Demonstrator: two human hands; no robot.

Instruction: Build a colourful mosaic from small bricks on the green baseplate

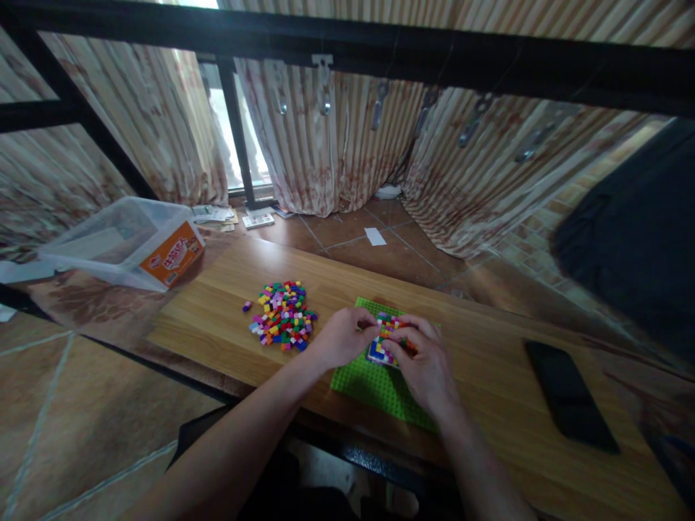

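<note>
At far left a clear plastic bin with an orange label (172, 255) stands beside the wood-grain tabletop (217, 311), which bears a loose heap of small multicoloured plastic bricks (285, 315). Next, the left hand (347, 337) has its fingers curled, thumb and fingertips narrowly together at the left edge of a multicoloured brick panel (378, 352); whether they pinch a brick cannot be told. The panel lies on a bright-green studded baseplate (374, 391). The right hand (426, 362), half-curled, touches the panel's right side with thumb and fingers; its grip is unclear. Farther right lies a black rectangular phone (570, 396).
</note>
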